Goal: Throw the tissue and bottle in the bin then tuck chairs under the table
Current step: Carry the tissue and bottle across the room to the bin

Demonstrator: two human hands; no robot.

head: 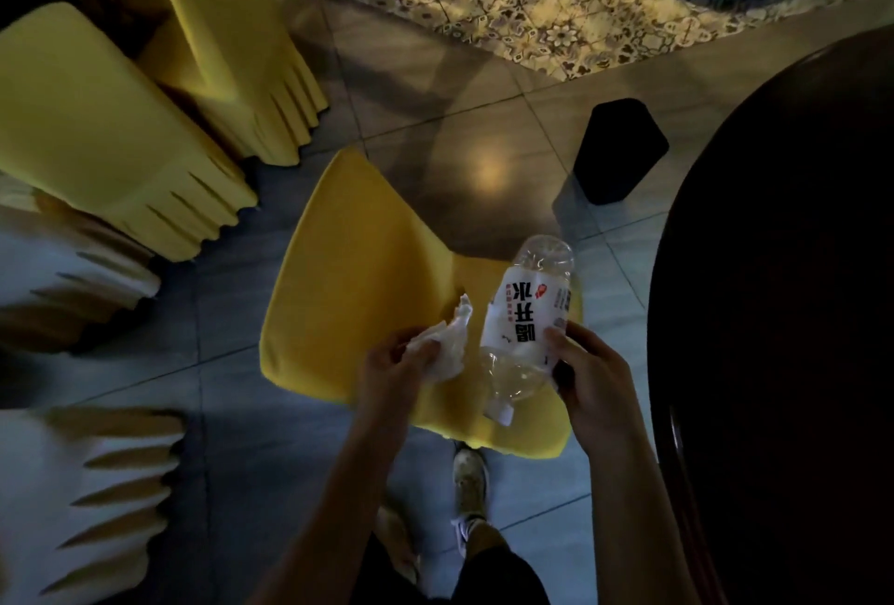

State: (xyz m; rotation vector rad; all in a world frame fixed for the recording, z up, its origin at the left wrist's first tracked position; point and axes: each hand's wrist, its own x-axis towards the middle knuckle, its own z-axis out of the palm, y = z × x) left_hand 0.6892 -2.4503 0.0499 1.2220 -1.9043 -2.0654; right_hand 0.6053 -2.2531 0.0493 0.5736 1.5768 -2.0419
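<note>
My left hand [394, 370] grips a crumpled white tissue [450, 343]. My right hand [588, 374] holds an empty clear plastic bottle [525, 314] with a white label, its cap end pointing down toward me. Both hands hover over a yellow-covered chair [358, 275] that stands just in front of me. A black bin [619, 152] stands on the tiled floor beyond the chair, beside the dark round table [783, 265] at the right.
Two more yellow-covered chairs [106, 130] stand at the upper left, and pale-covered chairs [72, 498] line the left edge. A patterned carpet [556, 9] runs across the far floor. My shoes [469, 474] are on grey tiles below the chair.
</note>
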